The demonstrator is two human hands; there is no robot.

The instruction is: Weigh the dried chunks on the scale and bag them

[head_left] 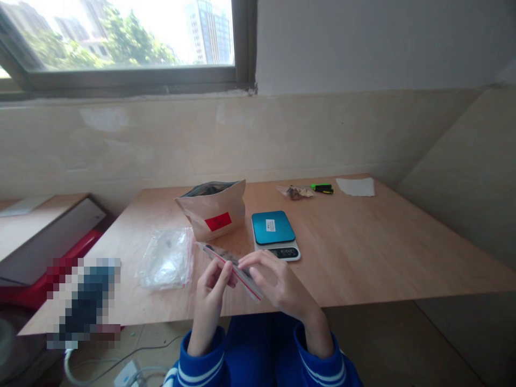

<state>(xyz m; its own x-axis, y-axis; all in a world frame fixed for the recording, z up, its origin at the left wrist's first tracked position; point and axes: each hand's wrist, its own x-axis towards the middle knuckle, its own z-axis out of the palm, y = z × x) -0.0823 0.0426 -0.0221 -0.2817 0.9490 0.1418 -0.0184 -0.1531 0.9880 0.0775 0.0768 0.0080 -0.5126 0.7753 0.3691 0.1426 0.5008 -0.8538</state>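
Note:
A small clear zip-lock bag (253,290) with a red strip along its mouth is held slantwise over the front of the table; dark bits show inside it, too blurred to name. My left hand (213,285) pinches the bag's red strip between thumb and fingers. Bent over the same strip, my right hand (278,282) has its fingertips and thumb on the bag. Just beyond stands an open kraft paper pouch (221,207) with a red label. To its right lies a digital scale (274,228) with a blue plate and nothing on it.
A stack of clear zip-lock bags (167,263) lies on the left. Toward the back are a filled clear bag (297,192), a green-and-black handled tool (322,188) and a white sheet (355,187). A blurred-out object (86,301) is at the table's left edge.

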